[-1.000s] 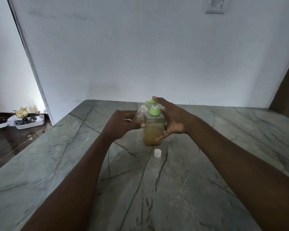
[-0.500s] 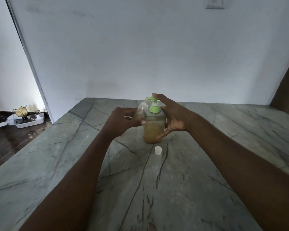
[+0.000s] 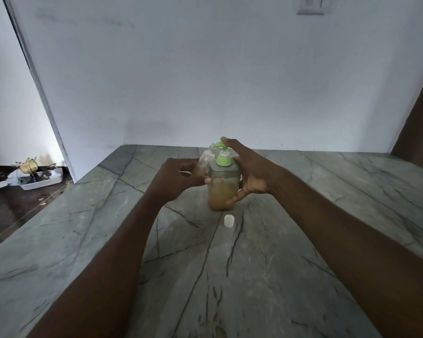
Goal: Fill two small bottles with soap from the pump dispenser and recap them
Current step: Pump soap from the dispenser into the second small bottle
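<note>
Green plastic forms the pump (image 3: 222,154) on top of the dispenser (image 3: 222,193), a clear squarish jar with a grey lid. It is mostly full of amber-brown soap and stands upright toward the far side of the grey, dark-veined stone tabletop (image 3: 254,276).

The right hand (image 3: 252,172) grasps the dispenser from its right. The forefinger lies on top of the pump, the thumb presses against the jar's lower front, and the other fingers pass behind it out of sight.

The left hand (image 3: 178,178), at the dispenser's left, grips a small clear bottle (image 3: 206,159), fingers curled round its lower half. The bottle is uncapped and tilted, its neck leaning toward the dispenser and its mouth just under the tip of the pump's spout. Whether its side touches the jar's shoulder cannot be told. The part near the fingers looks amber-tinted, but how much it holds is unclear.

A small white cap (image 3: 229,220) stands alone on the tabletop just in front of the dispenser, a little to its right, apart from both hands.

Behind the dispenser rises a plain pale wall (image 3: 205,69), with a switch plate (image 3: 310,7) high above and to the right. Far to the dispenser's left, beyond the tabletop's edge, a white tray (image 3: 38,181) carrying a yellowish object sits on the dark floor (image 3: 7,211).
</note>
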